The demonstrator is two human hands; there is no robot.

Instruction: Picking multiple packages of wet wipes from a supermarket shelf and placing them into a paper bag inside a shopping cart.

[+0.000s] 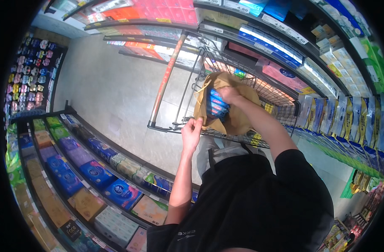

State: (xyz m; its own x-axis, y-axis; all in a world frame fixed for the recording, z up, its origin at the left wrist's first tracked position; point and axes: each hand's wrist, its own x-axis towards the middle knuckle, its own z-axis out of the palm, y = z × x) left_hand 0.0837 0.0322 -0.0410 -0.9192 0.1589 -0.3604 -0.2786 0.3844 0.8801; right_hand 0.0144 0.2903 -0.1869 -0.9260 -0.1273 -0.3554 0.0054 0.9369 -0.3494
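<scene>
A brown paper bag with its mouth spread wide stands in a black wire shopping cart. Inside it lie several blue packets with pink and white print. My left hand pinches the bag's near rim between thumb and fingers. My right hand reaches into the bag's mouth, over the upper end of the packets; its fingertips are partly hidden, so whether it grips a packet is unclear. A thin pale bag handle sticks out at the rim.
The cart's push bar stands left of the bag. Shelves of tissue packs run along the lower left, and a shelf with boxed tissues runs close behind the cart. Hanging packs line the right. Grey floor shows beyond the push bar.
</scene>
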